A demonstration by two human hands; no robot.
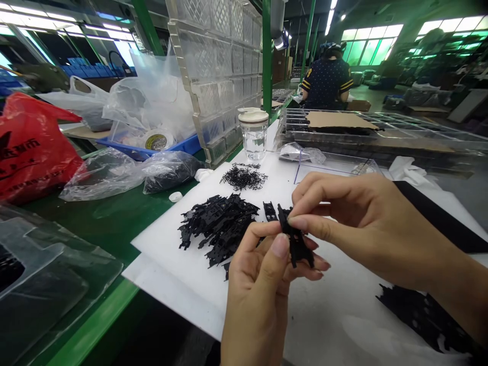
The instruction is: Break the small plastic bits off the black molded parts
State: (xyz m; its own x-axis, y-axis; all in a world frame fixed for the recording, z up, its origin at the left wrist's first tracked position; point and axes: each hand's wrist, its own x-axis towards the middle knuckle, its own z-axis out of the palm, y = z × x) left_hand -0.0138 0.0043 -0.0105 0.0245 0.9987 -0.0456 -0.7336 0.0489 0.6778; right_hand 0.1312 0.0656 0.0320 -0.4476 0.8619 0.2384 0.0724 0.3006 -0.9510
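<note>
Head view. Left hand (263, 274) raised over the near edge of the white sheet (198, 274), grip closed: thumb and fingers pinch the lower part of a small black plastic part (295, 241). Right hand (351, 218) comes in from the right, grip also closed on the same part, thumb and forefinger pressed at its upper end. The part is held upright-ish between both hands, above the sheet, clear of the surface.

Just left of the hands: a loose pile of black parts (217, 223) lying on the sheet. One single black piece (270, 211) lies between the pile and the held part. Further back on the sheet, a smaller heap of thin black wire-like bits (244, 178). Behind that, a clear jar with a cream lid (254, 133), upright.

Far right, near edge: another dark cluster of parts (423, 315), partly hidden under the right forearm.

Green bench (110, 218) carries the sheet. On it to the left: clear bags with dark contents (133, 173), a red plastic bag (30, 147), a blue tray (152, 150) with a tape roll inside. A clear crate (217, 76) stands tilted behind the jar. Stacked clear trays (381, 134) at back right, cardboard on top.

Another person (328, 76) sits further down the line, back turned.
</note>
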